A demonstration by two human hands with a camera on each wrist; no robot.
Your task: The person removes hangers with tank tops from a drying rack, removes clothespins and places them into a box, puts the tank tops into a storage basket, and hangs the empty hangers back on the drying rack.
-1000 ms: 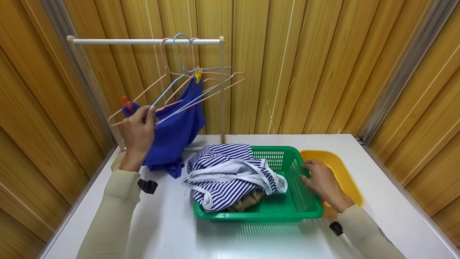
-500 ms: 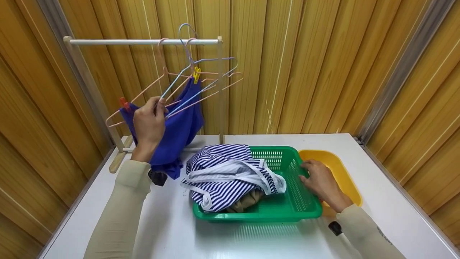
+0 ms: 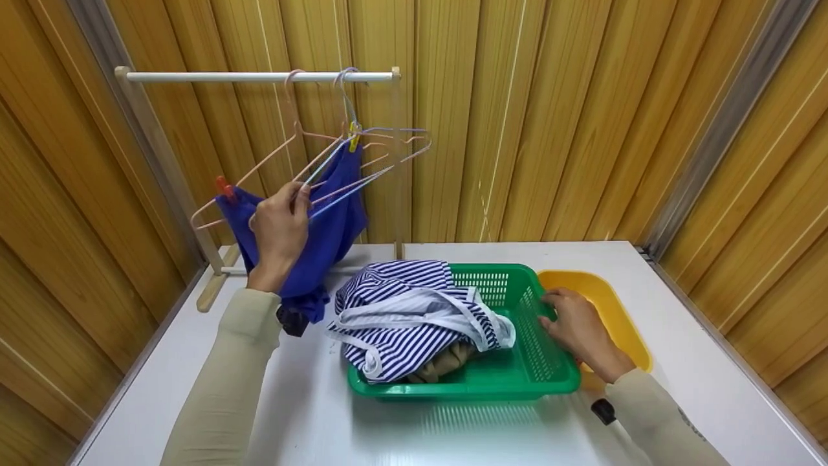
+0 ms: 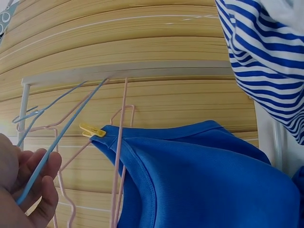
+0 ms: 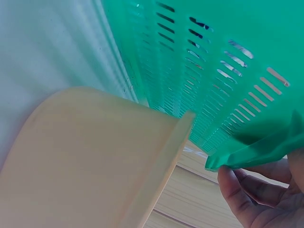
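My left hand [image 3: 281,226] pinches the lower left side of a light-blue hanger [image 3: 352,189], whose hook lies at the rack's white bar [image 3: 213,76]. In the left wrist view, thumb and fingers of that hand [image 4: 38,180] close round the blue wire [image 4: 64,130]. Behind it, a blue garment [image 3: 333,226] hangs from a pink hanger [image 3: 268,158] by a red clip [image 3: 224,187] and a yellow clip [image 3: 354,138]. My right hand [image 3: 582,330] grips the right rim of the green basket [image 3: 466,388]; its fingers [image 5: 230,185] meet the rim in the right wrist view.
A striped navy and white garment [image 3: 401,323] lies in the basket, over a brown cloth [image 3: 443,364]. Right of the basket stands a yellow container [image 3: 621,317], partly behind my right hand. The rack's wooden foot [image 3: 210,291] rests on the white table [image 3: 310,414].
My left hand has moved right with the blue hanger. The hanger's hook rose above the bar, then came down to it farther right. My right hand has stayed on the basket rim.
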